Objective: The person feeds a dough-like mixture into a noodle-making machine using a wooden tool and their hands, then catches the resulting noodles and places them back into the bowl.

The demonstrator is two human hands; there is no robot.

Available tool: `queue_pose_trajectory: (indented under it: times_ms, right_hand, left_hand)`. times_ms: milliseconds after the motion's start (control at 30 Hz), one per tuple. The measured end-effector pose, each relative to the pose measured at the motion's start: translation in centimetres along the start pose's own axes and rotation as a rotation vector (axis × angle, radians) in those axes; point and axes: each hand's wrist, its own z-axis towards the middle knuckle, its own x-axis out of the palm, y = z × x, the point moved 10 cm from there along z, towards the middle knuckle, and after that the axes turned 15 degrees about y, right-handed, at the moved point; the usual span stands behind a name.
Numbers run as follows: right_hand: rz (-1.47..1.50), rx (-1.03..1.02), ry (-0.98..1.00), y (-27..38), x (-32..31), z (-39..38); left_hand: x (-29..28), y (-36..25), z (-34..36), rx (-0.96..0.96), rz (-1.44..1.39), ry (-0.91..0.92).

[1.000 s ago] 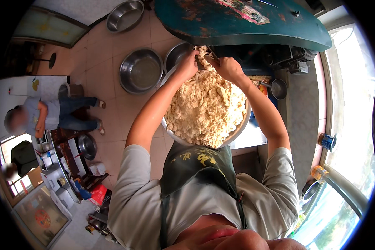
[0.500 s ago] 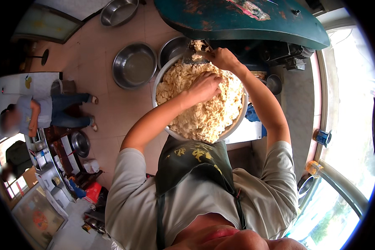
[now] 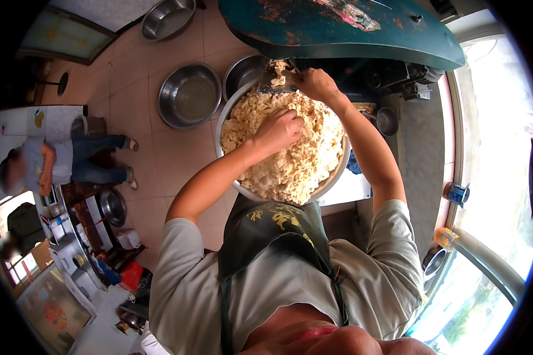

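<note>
A large round metal basin (image 3: 334, 184) is heaped with pale yellow, crumbly dough (image 3: 290, 165). My left hand (image 3: 280, 125) lies on the upper part of the heap, its fingers curled into the dough. Just beyond it, my right hand (image 3: 318, 86) is closed at the metal chute (image 3: 270, 83) under the green machine (image 3: 337, 35). What the right fingers grip is hidden; the chute's edge is right beside them. A few clumps of dough (image 3: 278, 74) sit in the chute, above the basin's far rim.
A wide steel bowl (image 3: 189, 96) stands on the tiled floor to the left, and another bowl (image 3: 243, 71) is partly behind the basin. A small saucepan (image 3: 387, 121) is at the right. Farther left, a person (image 3: 71, 160) stands by a counter. A window (image 3: 497, 160) fills the right side.
My left hand has shifted slightly left and nearer over the dough. My right hand stays closed at the chute. The whole view has moved a little.
</note>
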Motion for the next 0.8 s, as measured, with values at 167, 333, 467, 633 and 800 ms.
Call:
queue_pose_trajectory:
  times_ms: [167,333,467,633,800]
  right_hand:
    - [-0.013,0.126,0.036,-1.5,2.6,1.3]
    - [0.019,0.164,0.014,-0.4,2.1,1.2]
    - [-0.046,0.059,0.076,2.7,2.4,-0.8]
    - [-0.022,0.135,-0.025,2.2,2.3,3.2]
    - [-0.080,0.191,0.019,1.5,3.7,2.9]
  left_hand:
    - [-1.7,0.6,-1.3,0.038,-0.185,-0.114]
    - [-1.7,2.8,-1.7,-0.126,-0.151,-0.070]
    - [-2.0,4.2,-2.3,-0.211,-0.179,-0.119]
    - [-2.3,4.1,-1.6,-0.196,-0.186,-0.171]
    - [-1.3,4.0,-2.4,-0.219,-0.197,-0.228]
